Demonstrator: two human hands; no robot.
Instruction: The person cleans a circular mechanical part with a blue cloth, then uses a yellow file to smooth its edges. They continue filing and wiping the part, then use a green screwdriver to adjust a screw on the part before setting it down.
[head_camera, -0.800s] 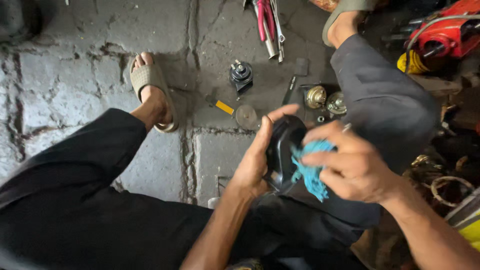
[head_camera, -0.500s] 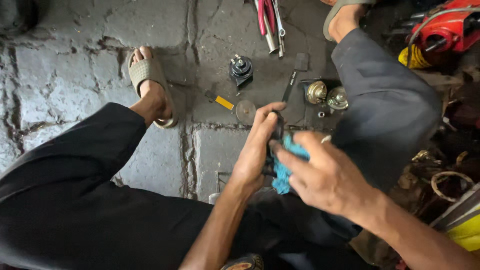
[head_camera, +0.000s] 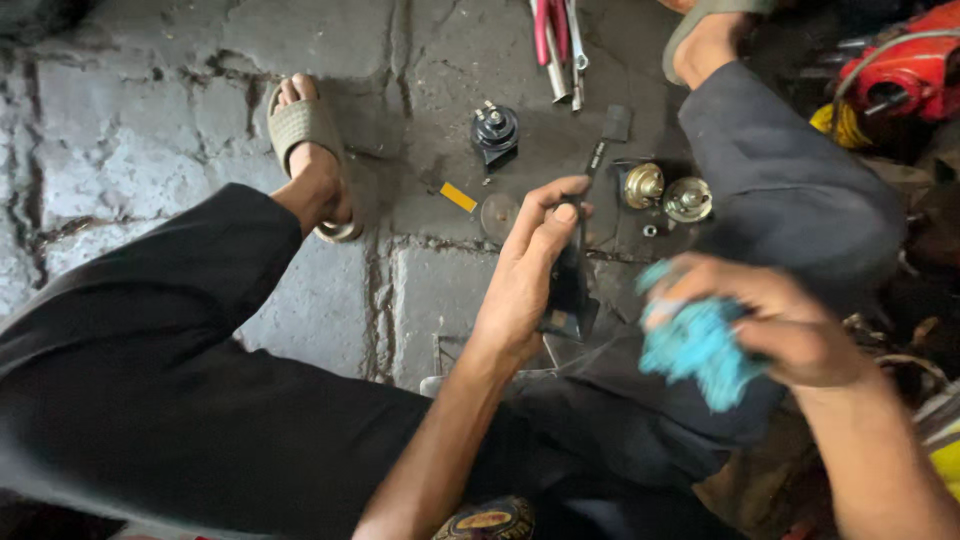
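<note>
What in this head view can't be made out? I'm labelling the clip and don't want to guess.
- Dark part in the left hand: seen edge-on, half covered by fingers; its kind is unclear.
- Blue rag and right hand: motion-blurred; anything under the rag is hidden.
- Red machine: cut off by the right edge.
- Pliers: handles cut off at the top edge.

Soft, fuzzy blue cloth (head_camera: 697, 345), bunched in the right hand (head_camera: 770, 320). Dark, smooth, slightly shiny part (head_camera: 570, 290) in the left hand (head_camera: 525, 280). Rough, cracked grey stone floor (head_camera: 130, 130), dull and dusty. Shiny brass-coloured metal caps (head_camera: 665, 192). Glossy black round horn (head_camera: 495, 130). Matt woven sandal (head_camera: 305, 125). Dark matt cloth trousers (head_camera: 150, 370).
</note>
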